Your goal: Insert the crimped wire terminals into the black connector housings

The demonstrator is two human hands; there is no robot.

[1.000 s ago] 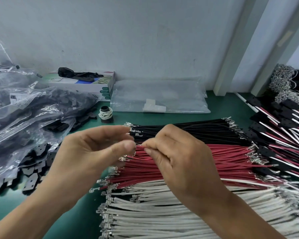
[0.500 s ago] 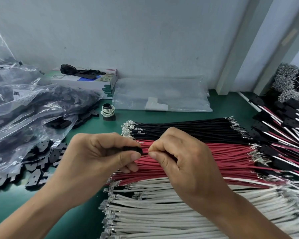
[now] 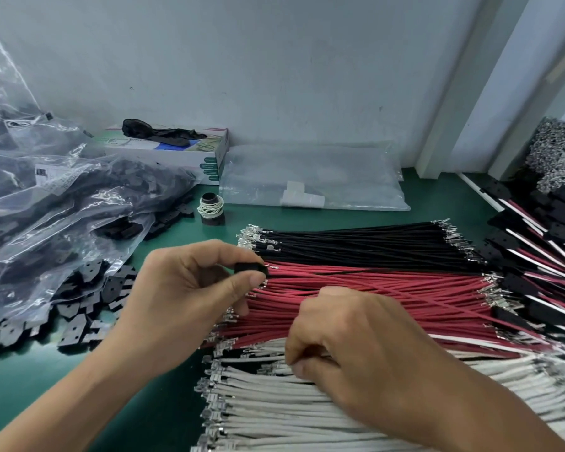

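Observation:
My left hand (image 3: 190, 295) pinches a small black connector housing (image 3: 250, 268) between thumb and forefinger, above the left ends of the red wires (image 3: 388, 295). A thin black wire runs from the housing to the right over the red bundle. My right hand (image 3: 349, 347) is lower, its curled fingers pinching at the terminal ends of the white wires (image 3: 274, 402). Black wires (image 3: 356, 243) with silver crimped terminals lie behind the red ones. What my right fingertips hold is hidden under the hand.
Loose black housings (image 3: 79, 305) spill from plastic bags (image 3: 62, 203) at the left. A small spool (image 3: 212, 208), a glove box (image 3: 177, 151) and a clear bag (image 3: 313, 177) sit by the wall. Finished wire assemblies (image 3: 542, 256) pile at the right on the green mat (image 3: 144, 402).
My right hand has left the housing and dropped down to the white wire ends. My left hand still holds the black housing, now with a black wire trailing from it.

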